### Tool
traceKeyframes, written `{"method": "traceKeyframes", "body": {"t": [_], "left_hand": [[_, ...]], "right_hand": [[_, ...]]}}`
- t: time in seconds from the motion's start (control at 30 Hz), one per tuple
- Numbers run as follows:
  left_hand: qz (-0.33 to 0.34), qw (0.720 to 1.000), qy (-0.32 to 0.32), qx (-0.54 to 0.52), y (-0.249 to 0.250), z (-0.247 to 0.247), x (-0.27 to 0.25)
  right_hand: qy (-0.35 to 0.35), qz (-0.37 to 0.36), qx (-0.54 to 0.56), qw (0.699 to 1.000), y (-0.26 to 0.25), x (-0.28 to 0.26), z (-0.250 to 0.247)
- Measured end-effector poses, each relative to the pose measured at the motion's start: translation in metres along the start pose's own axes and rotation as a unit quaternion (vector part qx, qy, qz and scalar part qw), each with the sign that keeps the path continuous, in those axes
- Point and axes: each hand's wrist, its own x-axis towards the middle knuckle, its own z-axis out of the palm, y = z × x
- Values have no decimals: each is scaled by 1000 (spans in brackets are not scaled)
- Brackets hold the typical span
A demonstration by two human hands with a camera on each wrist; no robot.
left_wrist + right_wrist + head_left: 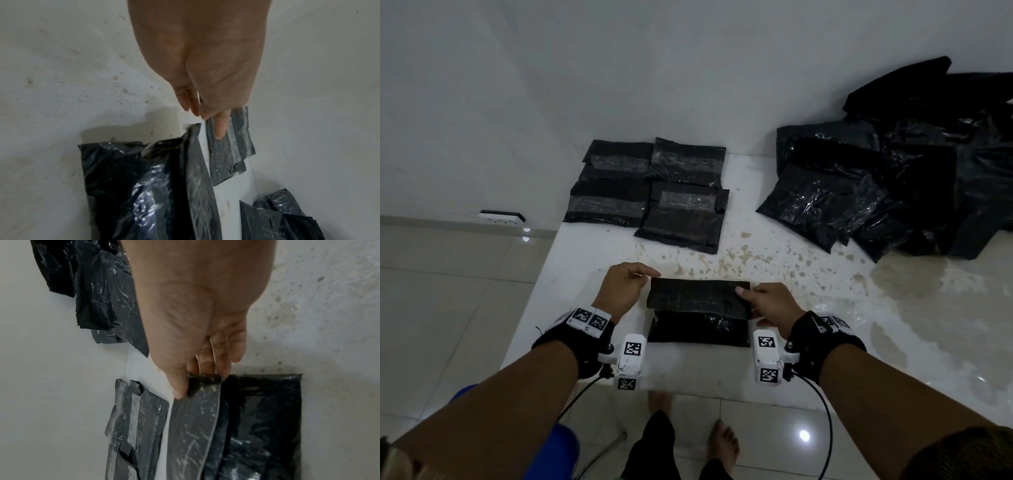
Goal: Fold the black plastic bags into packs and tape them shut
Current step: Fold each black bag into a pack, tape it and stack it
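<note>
1. A black plastic bag (698,310) is being worked at the near edge of the white bench (825,308), right in front of the person. Its top flap is being folded over toward the body of the bag.

2. The right end of that flap is being pinched by the right hand (774,305). In the right wrist view the thumb sits on top and curled fingers (207,360) sit underneath, so that hand is definitely closed on the plastic.

3. The left hand (621,291) is being held at the flap's left corner, fingers bent. Whether the corner is actually being gripped can't be told: in the left wrist view the corner looks just apart from the fingertips.

4. Four finished packs (650,192), each with a clear tape strip across it, are being kept in a block toward the back of the bench. A loose heap of unfolded bags (893,185) is piled at the back right, well apart from the one in hand.

5. Handling guess: this stuff is light, floppy and slick, so creases probably won't be held without pressure, and the fold is likely to spring open once it's let go.

6. It's best taken at the two flap corners, as is being done here. The fold should then be pressed flat with a palm while tape is fetched. No tape roll can be seen in any view.
</note>
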Motion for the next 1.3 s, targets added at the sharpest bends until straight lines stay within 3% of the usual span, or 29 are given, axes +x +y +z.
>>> {"method": "traceKeyframes", "body": {"t": [0.07,0.13,0.2,0.23,0.37,0.5,0.67,0.8,0.9,1.17,1.3], "left_hand": [[-76,995,22,-58,-1,-1,3],[-201,969,22,-139,4,-1,2],[-278,950,-29,-140,8,-2,-1],[-284,949,-60,-126,9,-1,-3],[-210,967,-87,-113,8,7,-5],[-137,984,-68,-89,2,13,-6],[-166,980,-77,-78,3,16,-11],[-204,973,-33,-101,1,12,2],[-219,969,-31,-108,3,15,11],[-192,975,-57,-96,-1,24,21],[-177,977,-39,-115,-4,27,19]], "right_hand": [[-7,-6,6,1000,1,2,1],[-11,-10,9,1000,0,3,1],[-17,-11,19,1000,0,3,1],[-21,-9,24,999,0,3,1],[-40,-11,40,998,0,2,1],[1,-46,3,999,0,1,2],[19,-12,-40,999,5,-1,-3],[82,11,-16,996,3,5,-8],[91,24,-16,995,-1,11,-7],[29,54,-65,996,-5,27,1],[99,25,-21,995,-3,26,2]]}}
